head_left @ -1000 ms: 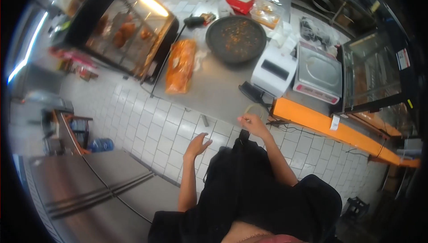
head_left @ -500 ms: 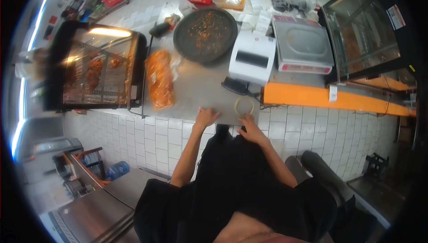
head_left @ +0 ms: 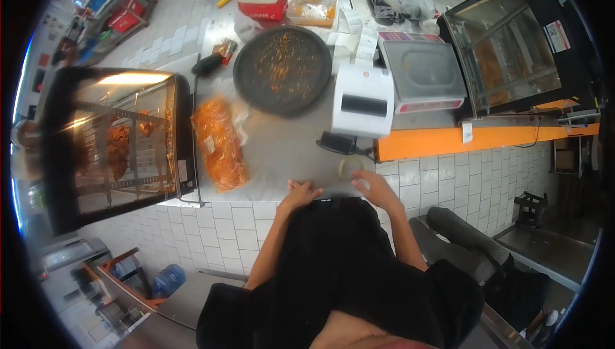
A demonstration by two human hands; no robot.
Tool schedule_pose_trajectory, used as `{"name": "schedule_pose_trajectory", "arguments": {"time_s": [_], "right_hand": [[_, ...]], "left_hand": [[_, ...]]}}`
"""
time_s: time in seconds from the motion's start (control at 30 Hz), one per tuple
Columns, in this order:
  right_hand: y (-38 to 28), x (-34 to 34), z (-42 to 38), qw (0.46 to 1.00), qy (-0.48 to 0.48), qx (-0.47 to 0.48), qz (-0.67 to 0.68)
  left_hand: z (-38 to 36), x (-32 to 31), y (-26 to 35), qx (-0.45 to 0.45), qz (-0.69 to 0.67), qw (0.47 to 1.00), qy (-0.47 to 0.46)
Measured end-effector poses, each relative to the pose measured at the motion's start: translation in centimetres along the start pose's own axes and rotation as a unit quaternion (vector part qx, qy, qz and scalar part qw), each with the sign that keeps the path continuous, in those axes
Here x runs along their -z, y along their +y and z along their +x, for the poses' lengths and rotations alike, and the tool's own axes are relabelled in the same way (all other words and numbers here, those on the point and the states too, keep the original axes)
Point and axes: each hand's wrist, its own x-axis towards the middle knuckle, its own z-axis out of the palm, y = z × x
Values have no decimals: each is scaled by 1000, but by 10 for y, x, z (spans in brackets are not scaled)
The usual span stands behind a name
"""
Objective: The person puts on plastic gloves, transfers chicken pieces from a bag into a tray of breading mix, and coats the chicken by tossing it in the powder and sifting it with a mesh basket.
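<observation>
My left hand [head_left: 302, 194] rests at the front edge of the steel counter [head_left: 275, 150], fingers apart and nothing in it. Beside the roll of tape [head_left: 351, 167] is my right hand [head_left: 378, 189], its fingers apart near the roll's lower right side; whether they touch it is hard to tell. The roll lies flat. An orange food package in clear wrap [head_left: 219, 144] lies on the counter to the left. Behind it stands a dark round pan [head_left: 282, 70] with orange bits in it. A white printer [head_left: 363, 100] is beyond the tape.
A lit glass food cabinet [head_left: 122, 144] stands on the left, another glass cabinet [head_left: 509, 48] at the right. A scale [head_left: 423, 70] sits right of the printer. Farther back are a red and white box [head_left: 264, 4] and a clear container [head_left: 314, 10]. A person's legs [head_left: 464, 233] show at lower right.
The view has shifted, and the counter's things sit lower in it. My right hand has drawn slightly back to the right of the tape roll. My left hand remains at the counter edge.
</observation>
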Motion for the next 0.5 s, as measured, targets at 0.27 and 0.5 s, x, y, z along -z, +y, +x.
{"name": "schedule_pose_trajectory", "arguments": {"time_s": [0.27, 0.5], "right_hand": [[-55, 28, 44, 938, 319, 85, -103], [-47, 6, 51, 927, 270, 62, -251]], "left_hand": [[8, 18, 5, 24, -29, 999, -21], [12, 6, 10, 95, 47, 991, -81]]}}
